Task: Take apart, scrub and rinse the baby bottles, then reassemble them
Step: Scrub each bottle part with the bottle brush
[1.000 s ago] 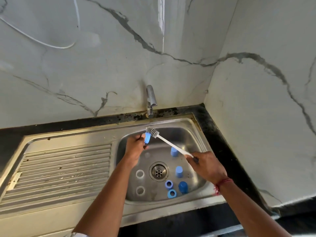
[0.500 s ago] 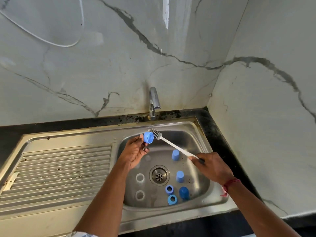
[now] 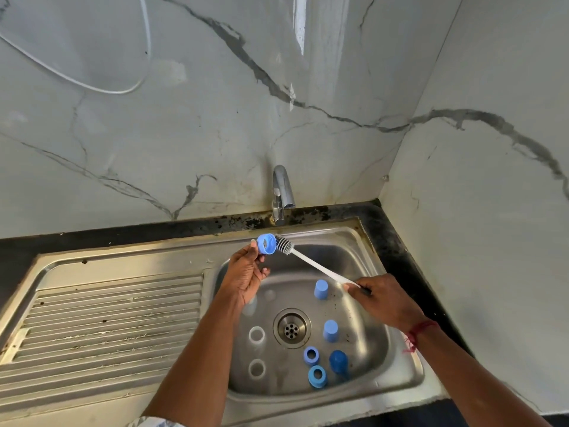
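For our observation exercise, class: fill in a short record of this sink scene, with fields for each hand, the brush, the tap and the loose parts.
Left hand: pinches blue threaded ring
Right hand: grips white handle
Brush: bristle head at the ring's threaded end
Tap: no stream visible
Loose parts in basin: two pale blue caps, two blue rings, two clear rings, one dark blue piece

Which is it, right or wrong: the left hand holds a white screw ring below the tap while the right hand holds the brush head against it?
Wrong in one respect: the head view shows the screw ring is blue, not white. The rest stands: the left hand holds it below the tap while the right hand holds the brush head against it.
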{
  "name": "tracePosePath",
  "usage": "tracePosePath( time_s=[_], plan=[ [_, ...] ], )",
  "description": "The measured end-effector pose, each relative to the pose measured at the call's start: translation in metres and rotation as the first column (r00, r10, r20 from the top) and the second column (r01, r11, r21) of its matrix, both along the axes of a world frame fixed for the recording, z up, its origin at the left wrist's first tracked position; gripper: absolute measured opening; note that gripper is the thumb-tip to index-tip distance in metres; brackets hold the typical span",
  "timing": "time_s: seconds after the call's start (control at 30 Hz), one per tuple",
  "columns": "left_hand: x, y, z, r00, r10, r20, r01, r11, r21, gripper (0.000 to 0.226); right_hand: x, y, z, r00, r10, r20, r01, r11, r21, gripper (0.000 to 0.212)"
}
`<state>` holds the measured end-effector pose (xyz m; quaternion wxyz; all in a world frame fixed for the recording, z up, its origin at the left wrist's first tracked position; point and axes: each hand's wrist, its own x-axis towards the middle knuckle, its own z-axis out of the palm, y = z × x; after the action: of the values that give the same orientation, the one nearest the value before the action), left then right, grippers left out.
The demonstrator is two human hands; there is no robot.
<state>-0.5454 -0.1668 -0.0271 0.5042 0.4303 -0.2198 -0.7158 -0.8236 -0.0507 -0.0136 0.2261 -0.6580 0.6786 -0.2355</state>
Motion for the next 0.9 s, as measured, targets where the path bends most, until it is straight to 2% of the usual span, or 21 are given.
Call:
tracePosePath(
  time_s=[0.23, 0.37, 0.8, 0.9],
  plan=[
    [-0.002, -0.002, -0.007, 1.000, 0.009, -0.018, -0.009, 1.000, 0.016, 0.013, -0.004, -0.007, -0.001, 0.999, -0.012, 0.040, 0.009, 0.998, 0.068, 0.052],
    [-0.003, -0.004, -0.007, 1.000, 0.030, 0.006, -0.030, 0.999, 0.017, 0.014, -0.006, -0.005, 0.004, 0.999, 0.035, 0.024, -0.038, 0.992, 0.119, 0.052],
    [0.001, -0.010, -0.008, 0.947, -0.040, 0.317, 0.071, 0.994, -0.088, 0.021, -0.002, 0.007, 0.005, 0.995, 0.088, 0.040, -0.090, 0.993, 0.071, 0.050],
    [0.003, -0.008, -0.009, 0.954, -0.040, 0.296, 0.064, 0.996, -0.070, 0.022, -0.004, 0.005, 0.005, 0.996, 0.092, 0.022, -0.093, 0.994, 0.062, 0.052]
  ],
)
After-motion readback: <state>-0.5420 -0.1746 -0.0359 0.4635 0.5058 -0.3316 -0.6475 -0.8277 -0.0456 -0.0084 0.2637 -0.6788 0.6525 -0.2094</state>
